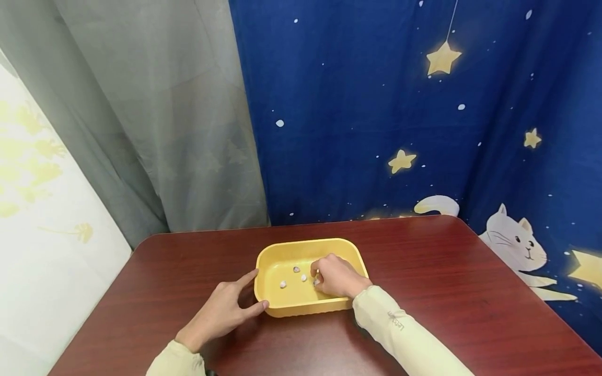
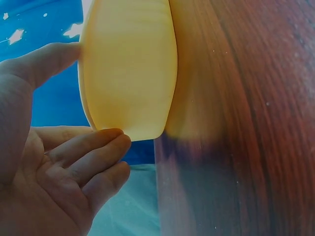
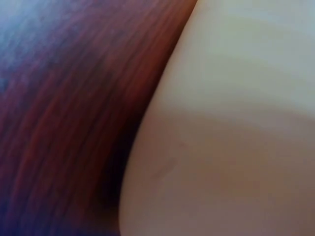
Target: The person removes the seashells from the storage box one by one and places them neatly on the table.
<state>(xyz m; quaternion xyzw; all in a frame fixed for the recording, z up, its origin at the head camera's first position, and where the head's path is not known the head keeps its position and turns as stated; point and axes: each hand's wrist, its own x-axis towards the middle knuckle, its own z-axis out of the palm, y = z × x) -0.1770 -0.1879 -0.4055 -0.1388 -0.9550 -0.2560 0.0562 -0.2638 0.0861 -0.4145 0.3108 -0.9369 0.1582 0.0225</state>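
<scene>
A yellow plastic bin [image 1: 308, 309] with rounded corners stands on the table. My left hand [image 1: 227, 308] rests at its left end, thumb and index finger spread and touching the rim. In the left wrist view the fingers of that hand [image 2: 64, 167] lie fairly straight against the bin's wall [image 2: 128, 64]. Inside the bin, my right hand [image 1: 337, 277] has curled fingers and pinches a small whitish pebble-like piece [image 1: 315, 282], partly hidden by the fingertips. Loose on the bin floor lie a white piece [image 1: 283, 284], another white piece [image 1: 303, 278] and a greyish piece [image 1: 296, 269].
The dark red wooden table [image 1: 423, 261] extends around the bin. Behind it hang a grey curtain [image 1: 178, 104] and a blue curtain with stars [image 1: 348, 104]. A blurred pale surface [image 3: 221, 147] fills much of the right wrist view; I cannot tell what it is.
</scene>
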